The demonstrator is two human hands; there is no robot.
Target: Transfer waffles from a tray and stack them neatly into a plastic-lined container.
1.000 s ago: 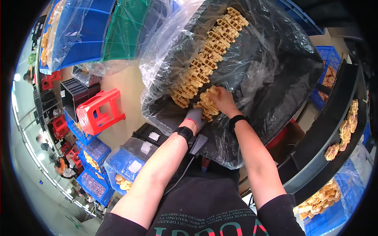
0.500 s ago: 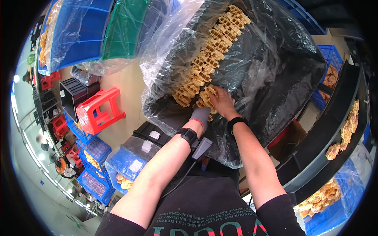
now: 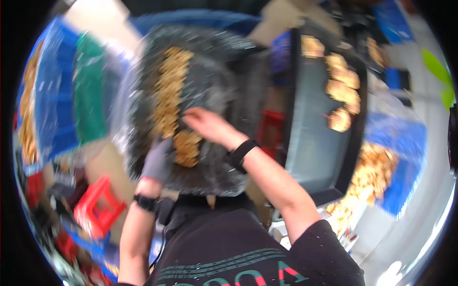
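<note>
Head view is smearing with motion blur, so fine detail is getting lost. Both hands are working at the near end of a long row of tan plastic parts (image 3: 172, 102) that is lying down the middle of a black tray (image 3: 217, 90) wrapped in clear plastic film (image 3: 125, 109). The left hand (image 3: 157, 159), in a grey glove, is pressing against the left side of the nearest tan clump (image 3: 187, 148), its fingers curling toward the pieces; whether it is actually clasping one cannot be told through the blur. The right hand (image 3: 207, 125), bare and wearing a black wristband (image 3: 241, 155), is reaching across from the right with its fingers stretched flat over the row just above that clump, touching the parts rather than closing round any. The clump is sitting between the two hands. To the right, a grey conveyor belt (image 3: 310, 143) is carrying more tan pieces. At lower left a red stool (image 3: 98, 205) is standing on the floor.
</note>
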